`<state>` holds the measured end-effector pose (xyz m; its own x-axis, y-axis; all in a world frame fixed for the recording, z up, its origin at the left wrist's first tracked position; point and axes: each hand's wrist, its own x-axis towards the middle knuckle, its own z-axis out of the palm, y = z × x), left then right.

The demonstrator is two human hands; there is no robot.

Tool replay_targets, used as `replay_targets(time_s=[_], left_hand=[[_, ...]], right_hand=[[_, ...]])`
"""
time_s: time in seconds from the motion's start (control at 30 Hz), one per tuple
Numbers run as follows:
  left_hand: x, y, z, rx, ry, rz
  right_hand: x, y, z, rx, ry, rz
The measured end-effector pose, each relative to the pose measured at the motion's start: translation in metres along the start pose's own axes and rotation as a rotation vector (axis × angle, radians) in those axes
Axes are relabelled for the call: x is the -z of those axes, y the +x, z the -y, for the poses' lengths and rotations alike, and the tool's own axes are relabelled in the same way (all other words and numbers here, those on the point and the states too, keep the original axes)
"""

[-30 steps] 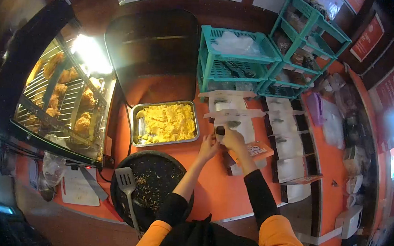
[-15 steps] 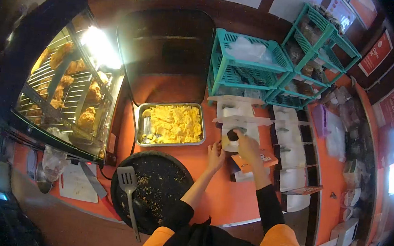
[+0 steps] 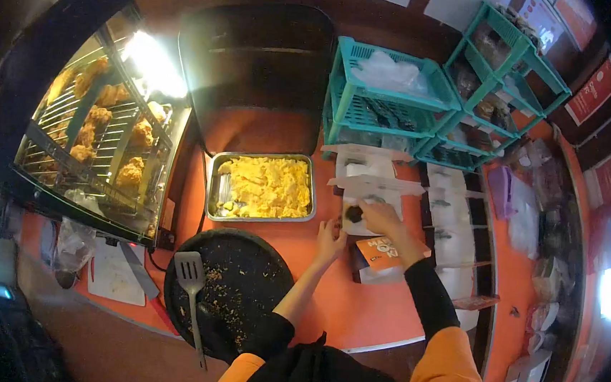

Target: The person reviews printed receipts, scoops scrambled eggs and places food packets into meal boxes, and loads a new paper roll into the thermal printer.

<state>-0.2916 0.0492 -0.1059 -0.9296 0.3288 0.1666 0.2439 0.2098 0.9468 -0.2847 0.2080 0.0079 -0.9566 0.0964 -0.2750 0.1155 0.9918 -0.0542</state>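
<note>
Control comes from a low, level hold on the small dark round item [image 3: 353, 213] over the open box [image 3: 389, 198], back from the counter's [image 3: 325, 300] near edge — right hand [image 3: 382, 220] gripping, left hand [image 3: 329, 240] apart at the box's near-left corner, its grip unclear.

Dark round item [image 3: 353, 213] moved from between both hands to over open box [image 3: 357, 229]; left hand [image 3: 329, 243] now apart from right hand [image 3: 381, 221]. Orange flap [image 3: 379, 253] lies at a different angle.
</note>
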Motion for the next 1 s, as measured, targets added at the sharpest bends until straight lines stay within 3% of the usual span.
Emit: replay_targets(time_s=[0.07, 0.17, 0.2, 0.3, 0.4, 0.43, 0.5, 0.57, 0.63, 0.7, 0.73, 0.77, 0.83, 0.97, 1.0], left_hand=[[-0.001, -0.005, -0.005, 0.072, -0.108, 0.069], [-0.009, -0.007, -0.01, 0.118, -0.13, -0.005], [-0.028, -0.006, 0.031, -0.088, 0.148, -0.048], [-0.015, -0.008, -0.003, -0.002, -0.037, 0.002], [-0.031, -0.017, 0.001, 0.042, -0.037, -0.041], [-0.032, -0.02, 0.003, -0.047, -0.014, -0.095], [-0.031, -0.032, 0.003, 0.078, -0.063, -0.058], [0.003, -0.035, -0.005, 0.079, -0.076, -0.09], [0.06, -0.044, -0.026, 0.084, -0.12, -0.127], [0.117, -0.057, -0.043, 0.099, -0.174, -0.156], [0.146, -0.052, -0.05, 0.149, -0.022, -0.233], [0.174, -0.043, -0.052, 0.195, 0.132, -0.305], [0.204, -0.038, -0.026, 0.226, 0.034, -0.4], [0.25, -0.007, -0.034, 0.269, -0.011, -0.651], [0.268, -0.003, -0.041, 0.284, 0.081, -0.582]], right_hand=[[0.012, -0.005, -0.012, -0.055, 0.185, -0.114], [-0.016, -0.006, 0.005, 0.067, 0.138, 0.012], [-0.014, -0.009, 0.002, 0.006, 0.111, 0.015], [0.028, -0.017, 0.001, -0.001, 0.115, 0.0], [0.087, -0.025, 0.05, 0.011, 0.303, -0.036], [0.085, -0.013, 0.069, 0.034, 0.306, -0.034], [0.071, 0.018, 0.124, 0.138, 0.684, 0.045], [0.013, 0.066, 0.173, 0.288, 0.82, -0.116], [0.02, 0.074, 0.223, 0.109, 0.503, -0.224], [0.013, 0.086, 0.244, 0.083, 0.372, -0.214], [0.004, 0.091, 0.25, 0.056, 0.238, -0.198], [-0.015, 0.092, 0.255, 0.073, 0.185, -0.273], [-0.036, 0.088, 0.262, 0.116, 0.009, -0.395], [-0.04, 0.092, 0.268, 0.074, 0.067, -0.202], [-0.035, 0.093, 0.262, 0.096, 0.112, -0.152]])
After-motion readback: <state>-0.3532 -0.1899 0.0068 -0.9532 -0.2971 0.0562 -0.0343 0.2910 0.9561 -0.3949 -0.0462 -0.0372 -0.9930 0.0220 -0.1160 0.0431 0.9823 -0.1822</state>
